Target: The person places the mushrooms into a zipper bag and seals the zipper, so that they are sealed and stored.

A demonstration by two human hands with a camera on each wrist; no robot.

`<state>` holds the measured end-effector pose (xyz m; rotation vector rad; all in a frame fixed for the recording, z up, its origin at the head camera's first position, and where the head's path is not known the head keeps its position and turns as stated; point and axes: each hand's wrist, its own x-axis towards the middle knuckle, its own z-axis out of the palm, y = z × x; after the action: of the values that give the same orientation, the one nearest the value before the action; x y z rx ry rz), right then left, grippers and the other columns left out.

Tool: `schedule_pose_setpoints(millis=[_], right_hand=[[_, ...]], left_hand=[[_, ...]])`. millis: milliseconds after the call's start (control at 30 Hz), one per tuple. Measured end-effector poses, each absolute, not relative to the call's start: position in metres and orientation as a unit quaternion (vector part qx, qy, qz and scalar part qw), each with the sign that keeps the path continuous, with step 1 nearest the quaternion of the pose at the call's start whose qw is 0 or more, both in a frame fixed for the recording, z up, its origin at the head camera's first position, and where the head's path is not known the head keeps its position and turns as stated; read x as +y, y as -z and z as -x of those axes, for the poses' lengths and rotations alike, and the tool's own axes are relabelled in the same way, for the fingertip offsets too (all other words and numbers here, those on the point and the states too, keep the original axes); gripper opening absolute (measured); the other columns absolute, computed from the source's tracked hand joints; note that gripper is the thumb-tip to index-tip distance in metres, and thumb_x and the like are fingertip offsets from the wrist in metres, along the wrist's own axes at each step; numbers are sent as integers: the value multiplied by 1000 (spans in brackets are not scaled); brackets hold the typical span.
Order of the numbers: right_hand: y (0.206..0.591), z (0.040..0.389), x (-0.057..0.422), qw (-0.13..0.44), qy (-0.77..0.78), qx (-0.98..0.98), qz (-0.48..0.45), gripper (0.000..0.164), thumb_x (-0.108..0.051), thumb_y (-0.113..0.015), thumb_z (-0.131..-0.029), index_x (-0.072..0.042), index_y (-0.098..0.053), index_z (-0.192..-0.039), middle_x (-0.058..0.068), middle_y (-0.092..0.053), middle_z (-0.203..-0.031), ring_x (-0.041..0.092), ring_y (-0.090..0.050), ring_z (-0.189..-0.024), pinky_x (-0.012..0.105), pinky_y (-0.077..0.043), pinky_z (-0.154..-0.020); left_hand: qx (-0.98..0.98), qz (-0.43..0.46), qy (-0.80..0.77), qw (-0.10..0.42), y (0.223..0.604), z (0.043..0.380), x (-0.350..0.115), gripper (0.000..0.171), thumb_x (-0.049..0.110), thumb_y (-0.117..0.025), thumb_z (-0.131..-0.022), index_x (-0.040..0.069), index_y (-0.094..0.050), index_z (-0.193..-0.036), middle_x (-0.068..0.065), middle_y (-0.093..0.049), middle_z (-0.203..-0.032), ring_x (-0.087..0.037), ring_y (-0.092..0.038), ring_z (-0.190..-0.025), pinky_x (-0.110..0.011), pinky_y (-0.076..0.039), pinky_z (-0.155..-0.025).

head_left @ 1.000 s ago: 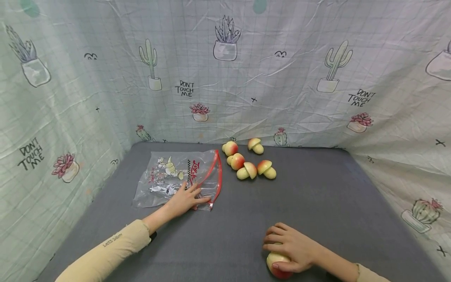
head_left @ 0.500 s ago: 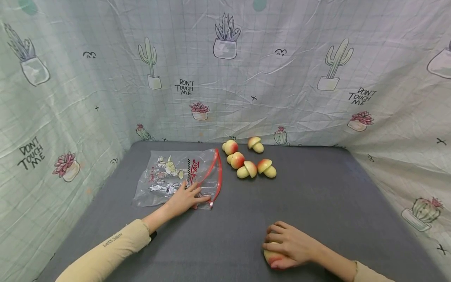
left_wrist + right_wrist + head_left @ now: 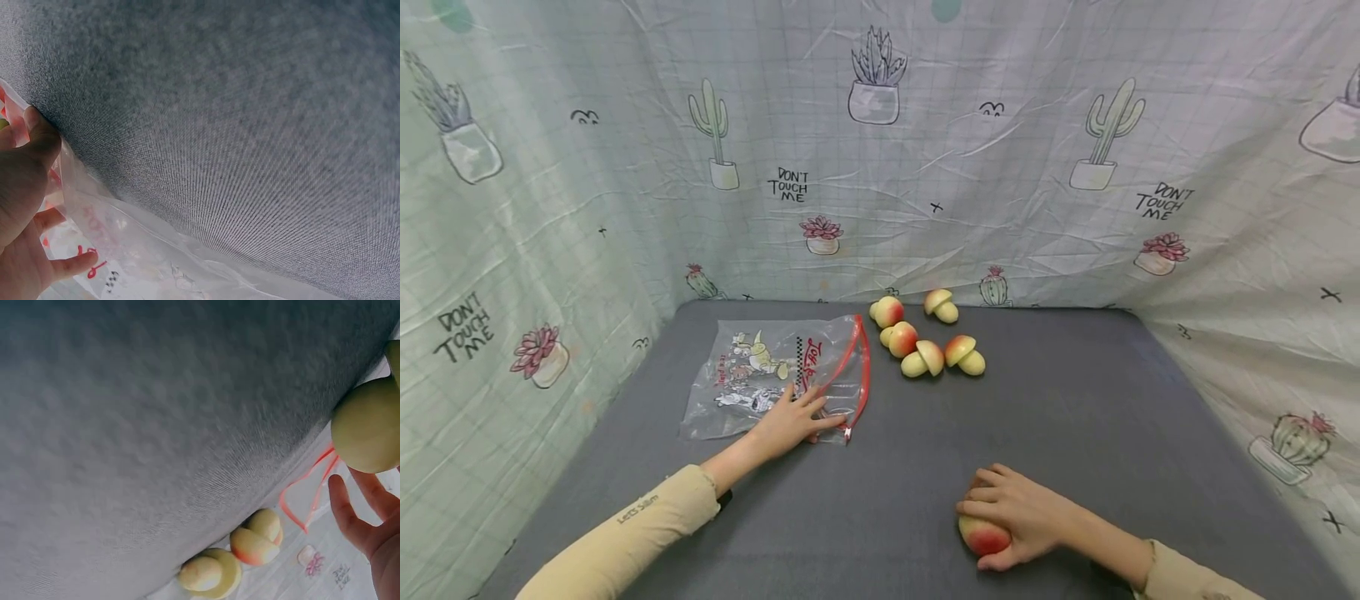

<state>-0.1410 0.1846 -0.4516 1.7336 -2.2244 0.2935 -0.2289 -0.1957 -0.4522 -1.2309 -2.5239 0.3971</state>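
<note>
In the head view my left hand (image 3: 787,425) rests on a clear plastic zip bag (image 3: 748,358) with a red zip edge and printed cartoon figures. Its fingers are spread. The left wrist view shows the thumb and fingers of that hand (image 3: 28,200) lying along the bag (image 3: 162,256). At the near right of the table, my right hand (image 3: 1018,515) holds a yellow-and-red toy mushroom (image 3: 985,537), its fingers bent over it. In the right wrist view the toy's pale rounded part shows beside the fingers; the palm is mostly out of sight.
Several similar toy mushrooms lie grouped at the back, among them one at the group's right (image 3: 966,356) and one near the cloth (image 3: 942,306). A dark grey cloth-covered table (image 3: 880,517) spreads beneath. A patterned curtain (image 3: 925,150) encloses the back and sides.
The toy mushroom under my right hand has turned and shifted slightly away from the near edge, and the red part now faces differently. The left hand and bag stay put.
</note>
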Motion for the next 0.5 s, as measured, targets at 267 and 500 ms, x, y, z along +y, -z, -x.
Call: schedule_pose_setpoints(millis=[267,500], right_hand=[[449,150,181,137,-115,-793,-582,50,-54,-62,-72,-19,-58,-107,-9,-55,-93,7,-46,-87,25,-40,-74],[446,162,176,125,-135,-793,-580,49,-50,-63,-74,-16,-58,-108,-7,-56,-96,8,-48,-87,24,-44,-72]], left_hand=[[-877,430,-148,155,454,229,-196,49,37,-55,-78,34,-49,-127,-8,-56,-116,-31,-48,-117,-58,-40,-86],[-877,427,-156,158,454,230,-197,49,38,-55,-78,35,-49,-126,-7,-56,-116,-30,-49,-117,-58,-40,-86]])
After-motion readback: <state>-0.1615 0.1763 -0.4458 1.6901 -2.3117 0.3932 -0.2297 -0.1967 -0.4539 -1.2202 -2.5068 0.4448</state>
